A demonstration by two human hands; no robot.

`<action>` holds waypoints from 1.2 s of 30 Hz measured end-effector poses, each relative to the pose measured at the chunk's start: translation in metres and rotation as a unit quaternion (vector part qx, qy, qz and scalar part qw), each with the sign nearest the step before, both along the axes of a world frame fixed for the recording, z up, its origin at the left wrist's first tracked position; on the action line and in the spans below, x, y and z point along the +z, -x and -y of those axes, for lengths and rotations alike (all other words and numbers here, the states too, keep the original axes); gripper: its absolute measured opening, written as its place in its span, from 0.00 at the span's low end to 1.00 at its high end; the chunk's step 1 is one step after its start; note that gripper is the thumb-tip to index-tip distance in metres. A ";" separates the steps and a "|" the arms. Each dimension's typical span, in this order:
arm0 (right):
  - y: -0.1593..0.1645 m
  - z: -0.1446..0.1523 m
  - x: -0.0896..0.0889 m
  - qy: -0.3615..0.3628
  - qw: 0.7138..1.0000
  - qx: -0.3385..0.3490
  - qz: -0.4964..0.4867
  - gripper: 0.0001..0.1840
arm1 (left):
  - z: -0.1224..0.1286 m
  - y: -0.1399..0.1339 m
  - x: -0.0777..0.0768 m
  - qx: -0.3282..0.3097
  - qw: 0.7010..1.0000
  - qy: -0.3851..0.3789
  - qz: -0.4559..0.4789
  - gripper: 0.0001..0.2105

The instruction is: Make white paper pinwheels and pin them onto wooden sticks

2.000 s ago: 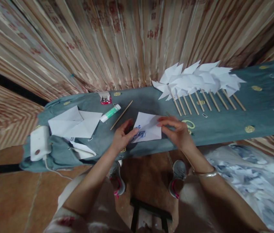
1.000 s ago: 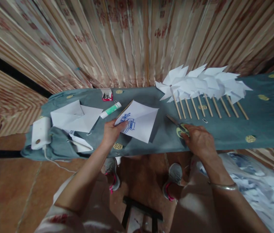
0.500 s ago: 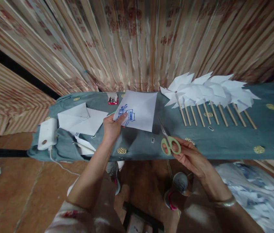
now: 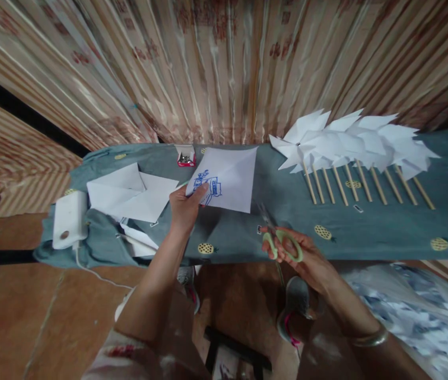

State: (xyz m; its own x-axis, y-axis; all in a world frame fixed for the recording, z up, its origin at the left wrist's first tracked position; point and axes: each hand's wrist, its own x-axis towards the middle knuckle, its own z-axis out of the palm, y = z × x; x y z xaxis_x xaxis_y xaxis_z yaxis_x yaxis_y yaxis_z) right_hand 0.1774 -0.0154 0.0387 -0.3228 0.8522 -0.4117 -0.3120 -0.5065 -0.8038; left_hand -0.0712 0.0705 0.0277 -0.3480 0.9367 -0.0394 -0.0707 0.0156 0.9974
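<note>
My left hand (image 4: 186, 206) pinches the left edge of a white paper sheet (image 4: 234, 177) with blue printing, held above the cloth. My right hand (image 4: 303, 256) holds a pair of green-handled scissors (image 4: 277, 235); their metal blades point up and left, just below the sheet's right corner and apart from it. The blades are blurred. Left of my left hand lie white paper sheets (image 4: 117, 190), one with fold lines. Behind the held sheet stands a small open red-and-white box (image 4: 185, 157) of shiny metal bits.
Several white paper pinwheels (image 4: 351, 140) on wooden sticks overlap in a row at the right. A white device (image 4: 69, 219) with a cable sits at the left end of the green cloth (image 4: 227, 240). Behind hangs a striped curtain (image 4: 216, 74). A bag of paper pieces (image 4: 418, 311) is at lower right.
My right hand has turned the scissors a little and lowered them slightly; the blades now look smeared. My left hand keeps the paper sheet in nearly the same place. The view has shifted slightly.
</note>
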 end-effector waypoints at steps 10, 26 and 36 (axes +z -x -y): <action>0.007 -0.009 -0.010 -0.032 0.994 0.085 0.062 0.27 | -0.001 0.007 -0.005 -0.002 0.999 0.003 -0.034 0.08; 0.006 -0.011 -0.014 -0.029 0.993 0.086 0.079 0.27 | 0.000 -0.004 -0.004 -0.001 0.999 -0.012 -0.052 0.05; 0.007 -0.009 -0.013 -0.024 0.994 0.077 0.075 0.29 | 0.000 -0.005 -0.005 -0.007 0.999 -0.015 -0.044 0.05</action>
